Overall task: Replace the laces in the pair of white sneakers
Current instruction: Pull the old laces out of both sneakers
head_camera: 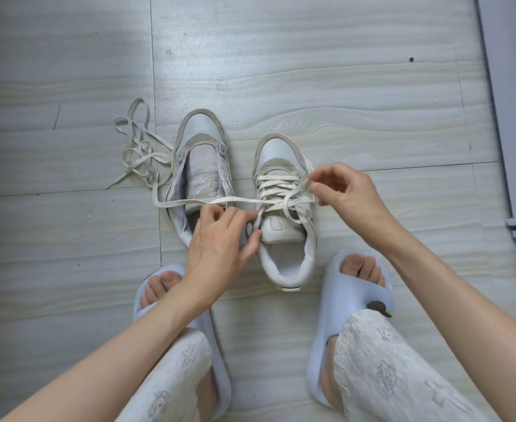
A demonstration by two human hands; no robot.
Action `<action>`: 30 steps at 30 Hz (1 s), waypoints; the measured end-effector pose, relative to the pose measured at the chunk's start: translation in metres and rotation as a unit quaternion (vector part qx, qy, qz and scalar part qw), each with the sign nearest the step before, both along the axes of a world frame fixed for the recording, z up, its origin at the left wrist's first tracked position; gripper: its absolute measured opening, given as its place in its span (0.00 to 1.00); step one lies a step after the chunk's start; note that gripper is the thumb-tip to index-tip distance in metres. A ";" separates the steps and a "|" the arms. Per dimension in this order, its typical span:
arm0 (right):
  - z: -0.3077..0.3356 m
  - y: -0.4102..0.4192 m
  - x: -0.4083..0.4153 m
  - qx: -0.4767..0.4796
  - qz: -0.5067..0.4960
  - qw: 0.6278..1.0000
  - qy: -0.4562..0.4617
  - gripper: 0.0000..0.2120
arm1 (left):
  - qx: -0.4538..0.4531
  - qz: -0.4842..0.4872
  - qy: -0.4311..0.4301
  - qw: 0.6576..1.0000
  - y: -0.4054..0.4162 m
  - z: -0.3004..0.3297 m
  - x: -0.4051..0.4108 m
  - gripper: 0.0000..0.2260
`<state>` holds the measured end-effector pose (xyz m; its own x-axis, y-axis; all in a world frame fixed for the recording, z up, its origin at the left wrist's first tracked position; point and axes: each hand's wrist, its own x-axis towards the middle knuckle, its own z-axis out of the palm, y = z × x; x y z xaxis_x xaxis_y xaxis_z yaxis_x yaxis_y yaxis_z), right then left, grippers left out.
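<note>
While the two sneakers stand side by side on the floor (342, 86), toes pointing away from the person, the work is centred on the right-hand sneaker (284, 208), whose lace (276, 190) is seen criss-crossed over the upper eyelets. The right hand (345, 196) is held just beside that shoe's outer edge, thumb and forefinger curled in a pinch on one lace strand near the top rows; the other fingers hang loosely bent. The left hand (220, 236) lies at the inner side of the same shoe, approx. level w/ the tongue, fingers curled round another strand that rises toward the crossings; its thumb touches the shoe's collar. Both hands are thus closed on lace, one each side of the shoe, w/ the lacing between them. The shoe's long axis runs away from the person, so each strand would prob. be drawn sideways, across that axis. A long strand is stretched leftward from the crossings, over the left-hand sneaker (200, 169), which shows a bare tongue and no lacing. It runs toward a loose tangled lace (138, 147) lying on the floor just beside that shoe. Whether strand and tangle are one lace cannot be told. Lace tips and eyelets are hidden by fingers or too small to make out.
</note>
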<state>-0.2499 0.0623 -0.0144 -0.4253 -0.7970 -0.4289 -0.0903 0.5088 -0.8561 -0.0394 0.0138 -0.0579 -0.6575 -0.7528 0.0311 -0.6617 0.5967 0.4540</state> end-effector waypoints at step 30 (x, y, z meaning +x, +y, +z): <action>-0.018 0.046 0.006 0.177 -0.104 0.970 -0.133 0.14 | -0.028 -0.008 0.002 1.000 0.000 -0.001 0.000 0.15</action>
<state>-0.2440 0.1081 -0.0326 -0.3975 -0.4892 -0.7763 0.2459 0.7583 -0.6038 -0.0395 0.0139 -0.0585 -0.6695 -0.7390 0.0752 -0.6504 0.6321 0.4213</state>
